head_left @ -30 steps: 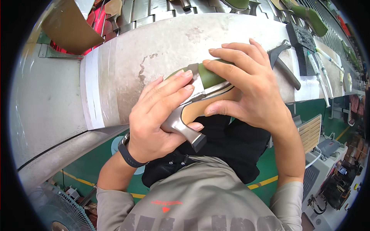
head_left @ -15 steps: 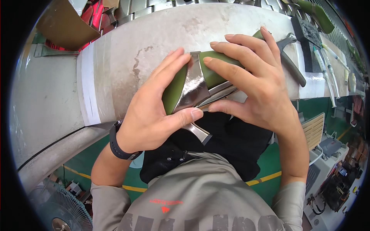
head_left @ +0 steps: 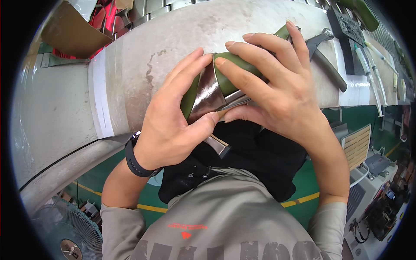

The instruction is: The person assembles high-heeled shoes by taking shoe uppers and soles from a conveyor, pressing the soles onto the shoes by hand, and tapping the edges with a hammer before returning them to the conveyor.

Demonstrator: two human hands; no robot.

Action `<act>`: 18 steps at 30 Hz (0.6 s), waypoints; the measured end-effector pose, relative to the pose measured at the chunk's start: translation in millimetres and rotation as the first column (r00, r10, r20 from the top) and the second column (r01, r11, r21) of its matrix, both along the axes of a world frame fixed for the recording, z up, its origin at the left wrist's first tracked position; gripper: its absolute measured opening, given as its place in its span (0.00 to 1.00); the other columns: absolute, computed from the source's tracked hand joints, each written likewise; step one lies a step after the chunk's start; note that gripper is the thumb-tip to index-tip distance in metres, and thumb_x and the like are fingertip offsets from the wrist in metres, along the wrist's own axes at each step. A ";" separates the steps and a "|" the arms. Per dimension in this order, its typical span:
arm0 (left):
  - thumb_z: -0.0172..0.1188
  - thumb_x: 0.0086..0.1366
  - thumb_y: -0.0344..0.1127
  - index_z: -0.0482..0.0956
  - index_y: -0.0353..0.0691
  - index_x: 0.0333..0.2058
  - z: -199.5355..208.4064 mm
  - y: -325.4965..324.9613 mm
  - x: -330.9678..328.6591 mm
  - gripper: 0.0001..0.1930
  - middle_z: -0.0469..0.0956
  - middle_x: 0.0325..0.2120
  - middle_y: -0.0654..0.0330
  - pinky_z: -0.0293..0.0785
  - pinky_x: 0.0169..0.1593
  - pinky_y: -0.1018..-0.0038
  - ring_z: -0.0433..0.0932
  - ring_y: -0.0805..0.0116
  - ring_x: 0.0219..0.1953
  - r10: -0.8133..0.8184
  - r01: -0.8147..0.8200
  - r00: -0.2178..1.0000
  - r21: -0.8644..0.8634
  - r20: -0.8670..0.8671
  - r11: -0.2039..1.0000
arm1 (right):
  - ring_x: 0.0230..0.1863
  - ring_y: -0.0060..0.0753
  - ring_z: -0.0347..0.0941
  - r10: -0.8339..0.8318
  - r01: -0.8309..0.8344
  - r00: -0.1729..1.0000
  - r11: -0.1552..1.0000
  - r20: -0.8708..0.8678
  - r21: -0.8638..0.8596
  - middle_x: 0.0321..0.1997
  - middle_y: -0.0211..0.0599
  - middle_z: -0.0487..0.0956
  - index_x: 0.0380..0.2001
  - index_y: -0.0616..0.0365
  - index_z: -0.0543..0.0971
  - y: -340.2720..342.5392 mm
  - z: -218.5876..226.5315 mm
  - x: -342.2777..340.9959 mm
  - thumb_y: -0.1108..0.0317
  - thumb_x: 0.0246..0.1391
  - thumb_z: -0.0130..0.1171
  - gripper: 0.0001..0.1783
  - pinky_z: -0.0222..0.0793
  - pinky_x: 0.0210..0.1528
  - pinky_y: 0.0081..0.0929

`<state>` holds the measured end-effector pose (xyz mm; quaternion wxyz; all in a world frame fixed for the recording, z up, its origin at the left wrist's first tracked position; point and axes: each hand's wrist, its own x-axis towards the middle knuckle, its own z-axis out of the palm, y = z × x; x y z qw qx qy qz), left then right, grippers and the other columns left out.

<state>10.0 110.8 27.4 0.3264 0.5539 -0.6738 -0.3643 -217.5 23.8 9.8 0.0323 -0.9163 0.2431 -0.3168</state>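
Note:
Between my two hands lies a smooth green curved housing (head_left: 223,82) with a shiny metal band (head_left: 207,92) wrapped across it. My left hand (head_left: 171,119) closes round its left end, fingertips over the far edge and thumb at the near edge of the band. Over the right part arches my right hand (head_left: 277,89), index fingertip pressing on the green just beside the band and thumb against the near side. A flared metal end with a dark tip (head_left: 219,146) sticks out below my left thumb. My palms hide both ends of the housing.
An open-ended wrench (head_left: 327,65) lies right of my right hand. Beyond it are a dark foam block (head_left: 350,47) and several syringes (head_left: 368,71). A brown cardboard piece (head_left: 73,32) stands at the far left. Another green part (head_left: 364,13) rests at the far right.
Both hands and the housing have shifted slightly left and away from me. My left thumb has slid left along the band's near edge; my right hand keeps its hold.

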 end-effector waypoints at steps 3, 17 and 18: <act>0.63 0.56 0.26 0.65 0.30 0.72 1.3 -0.8 -0.5 0.42 0.61 0.75 0.43 0.56 0.78 0.61 0.62 0.53 0.77 -0.009 0.010 1.000 -0.007 0.024 1.000 | 0.60 0.41 0.76 -0.006 0.007 1.000 1.000 0.015 -0.014 0.56 0.31 0.82 0.52 0.46 0.86 -0.1 -1.8 0.3 0.34 0.45 0.67 0.37 0.50 0.76 0.63; 0.65 0.54 0.25 0.69 0.33 0.68 -6.3 -3.3 -9.1 0.39 0.66 0.70 0.36 0.62 0.74 0.57 0.66 0.42 0.73 0.053 -0.053 0.998 -0.054 -0.019 0.997 | 0.58 0.40 0.76 -0.050 0.057 0.997 0.988 -0.051 0.142 0.54 0.29 0.83 0.49 0.48 0.87 4.6 16.5 3.8 0.46 0.38 0.76 0.33 0.54 0.74 0.63; 0.64 0.53 0.24 0.70 0.33 0.68 -6.2 -3.8 -9.5 0.39 0.66 0.70 0.37 0.62 0.74 0.57 0.66 0.42 0.73 0.055 -0.055 0.998 -0.068 0.002 0.996 | 0.58 0.40 0.76 -0.050 0.057 0.997 0.988 -0.053 0.140 0.54 0.29 0.83 0.49 0.48 0.87 4.2 23.1 5.5 0.46 0.38 0.76 0.33 0.54 0.74 0.63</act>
